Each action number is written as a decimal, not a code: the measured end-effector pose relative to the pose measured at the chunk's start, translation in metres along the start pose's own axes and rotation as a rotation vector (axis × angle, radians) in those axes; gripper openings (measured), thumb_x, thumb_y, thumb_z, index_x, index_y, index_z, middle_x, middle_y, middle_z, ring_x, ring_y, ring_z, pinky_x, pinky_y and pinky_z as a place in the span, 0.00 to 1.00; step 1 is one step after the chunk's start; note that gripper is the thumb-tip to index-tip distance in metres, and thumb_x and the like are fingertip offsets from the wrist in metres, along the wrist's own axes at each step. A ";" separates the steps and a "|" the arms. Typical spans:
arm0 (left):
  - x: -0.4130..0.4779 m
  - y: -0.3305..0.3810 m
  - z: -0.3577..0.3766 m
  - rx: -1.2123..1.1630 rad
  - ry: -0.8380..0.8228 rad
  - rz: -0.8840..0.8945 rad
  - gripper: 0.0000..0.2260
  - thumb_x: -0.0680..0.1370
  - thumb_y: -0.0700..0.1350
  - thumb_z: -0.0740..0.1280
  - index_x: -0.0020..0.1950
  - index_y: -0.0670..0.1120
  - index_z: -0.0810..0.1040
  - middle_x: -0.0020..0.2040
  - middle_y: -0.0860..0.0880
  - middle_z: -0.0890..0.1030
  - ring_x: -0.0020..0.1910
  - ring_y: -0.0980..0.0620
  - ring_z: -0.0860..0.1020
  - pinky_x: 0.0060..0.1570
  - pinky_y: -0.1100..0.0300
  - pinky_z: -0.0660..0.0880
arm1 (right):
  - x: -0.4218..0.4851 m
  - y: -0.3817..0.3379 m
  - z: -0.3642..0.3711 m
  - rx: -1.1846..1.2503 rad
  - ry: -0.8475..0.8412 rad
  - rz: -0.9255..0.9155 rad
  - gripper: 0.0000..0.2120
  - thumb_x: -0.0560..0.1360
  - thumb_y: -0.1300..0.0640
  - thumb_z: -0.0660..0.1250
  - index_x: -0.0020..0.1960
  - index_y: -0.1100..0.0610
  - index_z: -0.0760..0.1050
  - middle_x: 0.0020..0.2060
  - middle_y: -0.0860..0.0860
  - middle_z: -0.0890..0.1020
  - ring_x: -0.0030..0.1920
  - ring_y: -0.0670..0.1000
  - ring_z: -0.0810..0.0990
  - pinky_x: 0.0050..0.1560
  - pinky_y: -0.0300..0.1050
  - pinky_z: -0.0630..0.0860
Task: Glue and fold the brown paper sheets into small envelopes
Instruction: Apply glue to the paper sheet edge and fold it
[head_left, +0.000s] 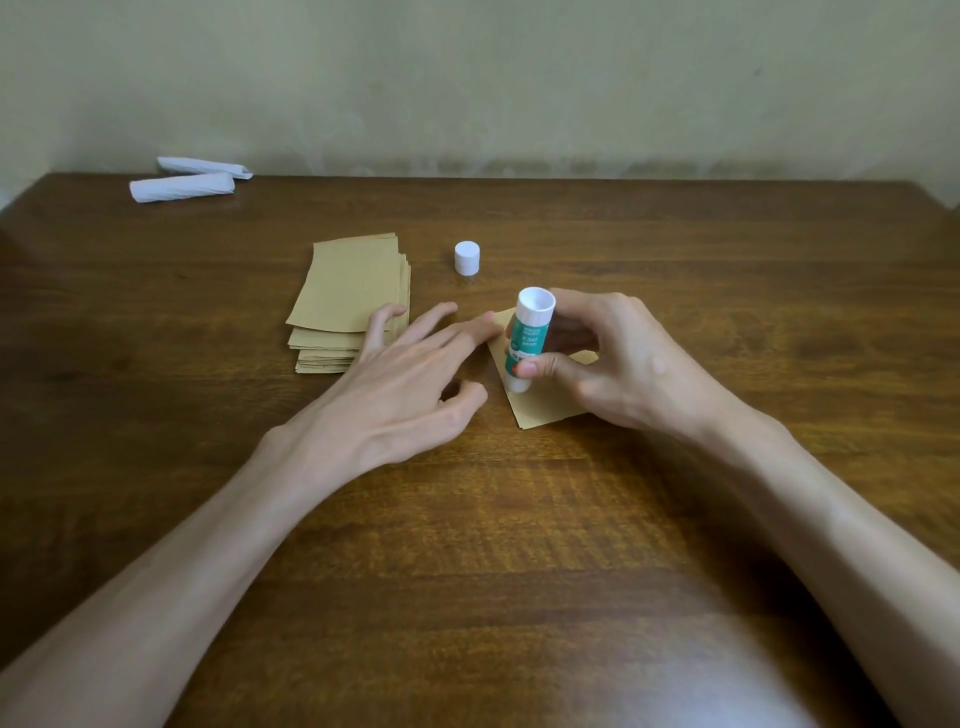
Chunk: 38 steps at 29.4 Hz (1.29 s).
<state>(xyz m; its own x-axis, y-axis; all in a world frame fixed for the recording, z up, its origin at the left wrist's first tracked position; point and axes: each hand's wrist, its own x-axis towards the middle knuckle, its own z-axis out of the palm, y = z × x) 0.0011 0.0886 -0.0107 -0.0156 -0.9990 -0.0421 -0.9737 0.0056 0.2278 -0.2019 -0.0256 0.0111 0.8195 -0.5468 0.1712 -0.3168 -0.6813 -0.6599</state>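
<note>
A single brown paper sheet (545, 402) lies on the wooden table (467, 545) in the middle of the view. My right hand (618, 364) grips a white and green glue stick (525, 343), its lower end pressed down on the sheet. My left hand (410, 379) has its fingers spread straight, with fingertips touching the sheet's far left corner. A stack of brown paper sheets (350, 301) sits to the left, partly under my left fingers. The glue stick's white cap (466, 257) stands on the table behind.
Two rolled white paper bundles (182, 187) lie at the far left corner of the table, close to the wall. The table's right edge slants off at the far right.
</note>
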 end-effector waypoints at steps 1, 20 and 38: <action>0.000 0.000 0.001 -0.004 0.001 -0.005 0.29 0.83 0.53 0.51 0.84 0.57 0.49 0.84 0.56 0.60 0.83 0.58 0.47 0.81 0.43 0.41 | -0.002 0.000 0.001 0.003 0.002 -0.001 0.13 0.78 0.55 0.76 0.62 0.52 0.81 0.56 0.43 0.86 0.57 0.40 0.84 0.63 0.41 0.80; 0.000 0.002 0.004 -0.039 0.061 -0.007 0.29 0.84 0.54 0.54 0.83 0.60 0.47 0.82 0.56 0.65 0.83 0.58 0.50 0.80 0.45 0.41 | -0.031 -0.006 -0.016 0.230 -0.094 0.038 0.14 0.76 0.54 0.75 0.61 0.54 0.81 0.55 0.44 0.87 0.58 0.40 0.84 0.63 0.35 0.78; 0.005 0.007 0.019 -0.095 0.202 -0.042 0.38 0.75 0.74 0.57 0.81 0.63 0.51 0.79 0.59 0.68 0.83 0.53 0.49 0.78 0.43 0.48 | -0.010 0.010 -0.004 -0.006 0.114 0.052 0.12 0.77 0.52 0.77 0.58 0.52 0.82 0.52 0.41 0.87 0.54 0.38 0.84 0.58 0.36 0.79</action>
<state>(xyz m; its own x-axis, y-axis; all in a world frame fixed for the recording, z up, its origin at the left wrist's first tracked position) -0.0102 0.0841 -0.0278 0.0792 -0.9870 0.1399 -0.9467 -0.0305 0.3207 -0.2153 -0.0288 0.0062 0.7425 -0.6330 0.2191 -0.3604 -0.6532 -0.6659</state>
